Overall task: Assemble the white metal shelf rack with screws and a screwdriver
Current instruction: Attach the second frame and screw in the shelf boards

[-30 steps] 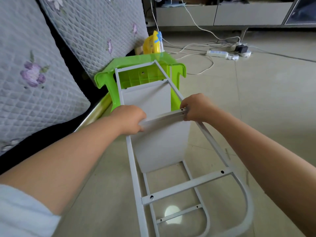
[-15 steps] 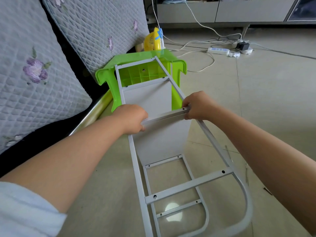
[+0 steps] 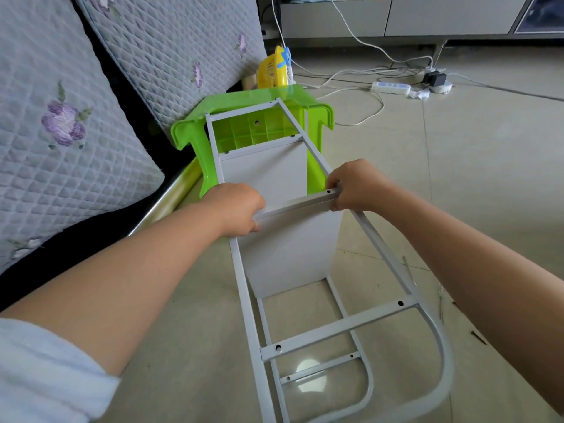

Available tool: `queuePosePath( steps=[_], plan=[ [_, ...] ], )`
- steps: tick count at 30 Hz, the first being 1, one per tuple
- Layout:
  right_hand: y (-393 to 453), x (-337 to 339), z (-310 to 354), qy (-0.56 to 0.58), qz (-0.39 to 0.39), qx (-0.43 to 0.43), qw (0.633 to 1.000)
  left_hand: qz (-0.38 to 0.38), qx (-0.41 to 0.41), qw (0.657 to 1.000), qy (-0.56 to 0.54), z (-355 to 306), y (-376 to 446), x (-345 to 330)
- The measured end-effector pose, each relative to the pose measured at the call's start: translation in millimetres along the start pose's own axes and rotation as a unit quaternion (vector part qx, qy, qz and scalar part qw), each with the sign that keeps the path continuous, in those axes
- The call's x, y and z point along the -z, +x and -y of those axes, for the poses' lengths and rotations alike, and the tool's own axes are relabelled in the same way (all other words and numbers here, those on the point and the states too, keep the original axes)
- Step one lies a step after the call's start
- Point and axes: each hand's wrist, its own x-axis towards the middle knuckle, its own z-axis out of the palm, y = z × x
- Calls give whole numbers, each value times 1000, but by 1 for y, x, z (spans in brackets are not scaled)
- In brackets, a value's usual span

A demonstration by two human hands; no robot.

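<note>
My left hand (image 3: 236,207) and right hand (image 3: 355,186) each grip an end of a white crossbar (image 3: 294,206) on the white metal rack (image 3: 351,323). The rack lies tilted on the floor (image 3: 457,178), its far end propped on a green stool (image 3: 244,117); screw holes show on its bars.

Rack (image 3: 338,326) white; stool (image 3: 259,100) bright green; basket (image 3: 271,73) yellow. Cushions (image 3: 61,126) grey, quilted, purple flowers. Floor (image 3: 488,178) beige tile; sleeve (image 3: 39,377) pale blue.

Floor (image 3: 488,184) open R; sofa cushions (image 3: 76,141), stool (image 3: 244,102) block L.
</note>
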Motion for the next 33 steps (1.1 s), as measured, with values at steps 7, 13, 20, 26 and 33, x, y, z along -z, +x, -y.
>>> queuePosePath(
  steps=[7,13,20,26,33],
  plan=[
    [-2,0,0,-1,2,0,1000,4,3,1000,3,-2,-3,0],
    [-4,0,1,2,7,0,1000,8,8,1000,2,-4,-4,1],
    [-5,1,1,-6,4,5,1000,10,7,1000,1,-4,-4,1],
    [-3,-1,0,3,5,-2,1000,13,8,1000,5,-4,-4,2],
    [-3,-1,0,6,4,-2,1000,15,5,1000,15,-4,-3,3]
  ],
)
